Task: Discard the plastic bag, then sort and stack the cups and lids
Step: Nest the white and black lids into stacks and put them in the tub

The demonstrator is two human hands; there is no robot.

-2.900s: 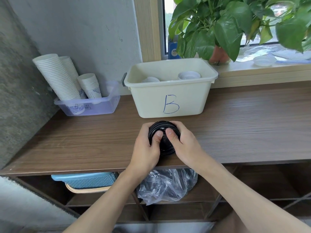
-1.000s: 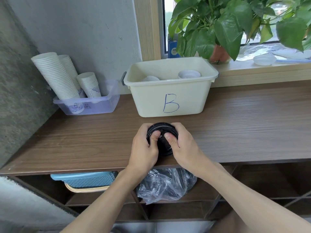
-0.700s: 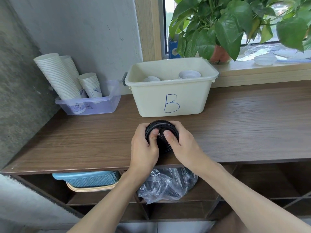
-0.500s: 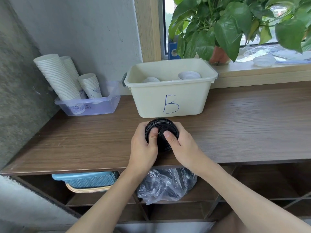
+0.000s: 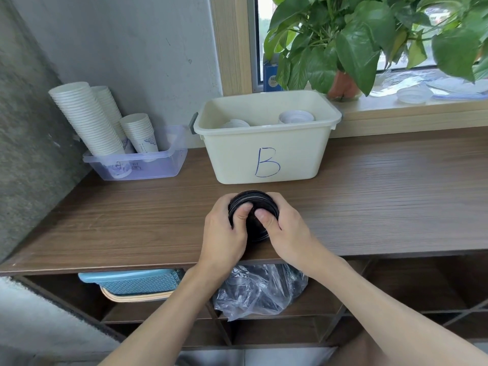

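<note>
A stack of black lids (image 5: 253,204) stands on the wooden counter (image 5: 369,196) just in front of the cream bin marked B (image 5: 266,143). My left hand (image 5: 224,231) grips the stack's left side and my right hand (image 5: 286,229) grips its right side, both thumbs lying on top. White lids (image 5: 296,118) lie inside the bin. Stacks of white paper cups (image 5: 87,120) lean in a clear tray (image 5: 148,165) at the back left. A crumpled clear plastic bag (image 5: 260,291) sits on the shelf under the counter.
A potted plant (image 5: 346,46) stands on the windowsill behind the bin, with clear plastic lids (image 5: 414,95) beside it. A grey wall closes the left side. Under the counter at left sits a blue basket (image 5: 137,282) over a wooden tray.
Both hands have shifted the black lid stack slightly away from me, toward the bin, keeping the same two-handed hold. Nothing else has moved.
</note>
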